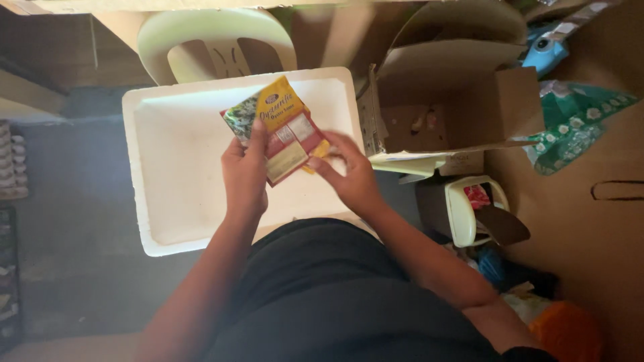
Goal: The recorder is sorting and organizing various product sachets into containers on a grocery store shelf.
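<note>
My left hand (245, 175) holds a small stack of flat sachets (282, 127), yellow and red with a green picture at one corner, tilted above a white foam box (168, 201). The thumb lies across the sachets' left side. My right hand (349, 175) grips the lower right edge of the same stack, where a yellow corner sticks out between the fingers. The foam box's inside looks bare where it shows around my hands.
An open cardboard box (456, 114) stands right of the foam box. A pale plastic chair (215, 40) sits behind it. At the right are a small white plastic chair (469, 211), a green patterned bag (577, 121) and a blue object (547, 50). Grey floor lies at left.
</note>
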